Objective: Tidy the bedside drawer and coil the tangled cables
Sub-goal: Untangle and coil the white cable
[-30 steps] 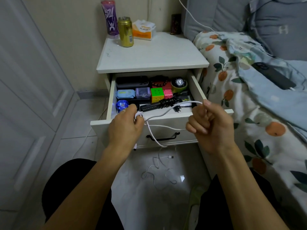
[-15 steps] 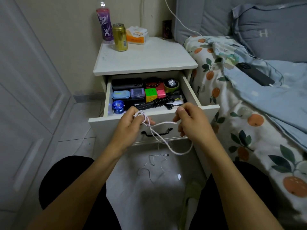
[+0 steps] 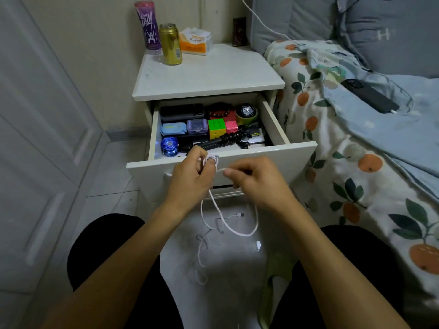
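Note:
The white bedside drawer stands pulled open. Inside lie a black case, a bead bracelet, a watch, a colour cube, a pink cube, a blue yo-yo and a black coiled cable with plug. In front of the drawer face my left hand holds small loops of a white cable wound around its fingers. My right hand pinches the same cable close beside the left. A slack loop hangs below both hands, and the cable's tail and plug lie on the floor.
On the nightstand top stand a purple bottle, a gold can and a tissue pack. A bed with a fruit-print cover and a black phone fills the right. White cupboard doors line the left.
My right hand has come in from the right toward the left hand, bringing the cable with it. More cable now lies looped on my left fingers and the slack hangs lower.

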Available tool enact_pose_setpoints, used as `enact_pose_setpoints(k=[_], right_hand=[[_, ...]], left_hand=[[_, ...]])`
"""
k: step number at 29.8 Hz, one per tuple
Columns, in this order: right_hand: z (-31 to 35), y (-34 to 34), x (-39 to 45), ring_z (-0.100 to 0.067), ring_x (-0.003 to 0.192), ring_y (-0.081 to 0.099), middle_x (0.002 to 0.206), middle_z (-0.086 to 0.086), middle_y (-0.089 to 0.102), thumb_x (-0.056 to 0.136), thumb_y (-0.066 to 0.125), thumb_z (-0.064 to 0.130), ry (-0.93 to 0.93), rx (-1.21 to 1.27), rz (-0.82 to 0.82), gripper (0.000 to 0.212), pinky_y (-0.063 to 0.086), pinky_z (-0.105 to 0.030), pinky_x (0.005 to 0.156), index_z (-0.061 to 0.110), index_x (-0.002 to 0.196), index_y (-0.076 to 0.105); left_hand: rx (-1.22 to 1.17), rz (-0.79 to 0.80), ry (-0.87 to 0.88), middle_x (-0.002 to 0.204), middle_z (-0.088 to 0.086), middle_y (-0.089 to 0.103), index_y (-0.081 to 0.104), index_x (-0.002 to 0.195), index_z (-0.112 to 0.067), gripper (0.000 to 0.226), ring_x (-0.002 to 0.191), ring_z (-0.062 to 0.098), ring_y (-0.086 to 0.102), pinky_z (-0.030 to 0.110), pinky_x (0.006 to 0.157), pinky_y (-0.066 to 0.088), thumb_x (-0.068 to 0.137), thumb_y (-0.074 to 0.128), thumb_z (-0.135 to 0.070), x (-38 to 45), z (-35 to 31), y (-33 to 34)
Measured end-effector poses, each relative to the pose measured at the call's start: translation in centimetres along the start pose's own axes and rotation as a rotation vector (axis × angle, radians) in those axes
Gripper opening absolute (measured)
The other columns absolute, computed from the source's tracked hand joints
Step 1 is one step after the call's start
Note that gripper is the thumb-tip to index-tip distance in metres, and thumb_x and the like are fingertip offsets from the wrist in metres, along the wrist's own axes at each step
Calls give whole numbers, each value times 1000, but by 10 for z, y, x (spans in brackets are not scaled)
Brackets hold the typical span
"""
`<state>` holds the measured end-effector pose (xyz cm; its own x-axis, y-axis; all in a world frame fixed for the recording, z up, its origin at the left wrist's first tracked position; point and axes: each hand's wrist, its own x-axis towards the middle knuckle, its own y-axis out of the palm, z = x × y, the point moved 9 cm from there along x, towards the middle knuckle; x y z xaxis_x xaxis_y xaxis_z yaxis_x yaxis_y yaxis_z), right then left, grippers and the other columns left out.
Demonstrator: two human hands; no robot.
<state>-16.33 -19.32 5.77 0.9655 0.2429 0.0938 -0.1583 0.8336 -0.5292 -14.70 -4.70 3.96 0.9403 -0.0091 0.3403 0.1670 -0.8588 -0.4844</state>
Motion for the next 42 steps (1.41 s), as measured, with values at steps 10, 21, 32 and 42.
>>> enact_pose_setpoints(k=[10,21,32,42], right_hand=[[5,-8,9,-12,105,53,110,1,61,93,58,28,-175,-411,-23,26,40,-23,87,17,115,66],[-15,-41,8,-22,75,56,84,-4,61,101,47,27,-33,-375,-362,25,49,-45,69,9,92,62],[4,-8,14,-19,62,53,67,-6,62,94,62,19,-265,-261,-144,25,44,-37,60,3,77,69],[-21,-41,22,-7,48,34,48,-4,38,80,56,17,14,-39,-226,31,29,-25,47,-4,59,52]], left_hand=[[124,-10,22,56,1,62,46,82,-29,24,51,17,60,45,53,52,91,47,-51,8,-2,-5],[74,-10,-59,55,-3,64,54,73,-20,30,49,4,60,30,53,46,96,45,-36,13,5,1],[-27,9,-147,59,-5,68,60,74,-15,27,46,-1,61,13,42,40,98,52,-24,15,11,2],[-157,47,-356,64,-1,72,66,65,-34,32,47,17,65,19,40,44,95,56,-27,17,38,-9]])
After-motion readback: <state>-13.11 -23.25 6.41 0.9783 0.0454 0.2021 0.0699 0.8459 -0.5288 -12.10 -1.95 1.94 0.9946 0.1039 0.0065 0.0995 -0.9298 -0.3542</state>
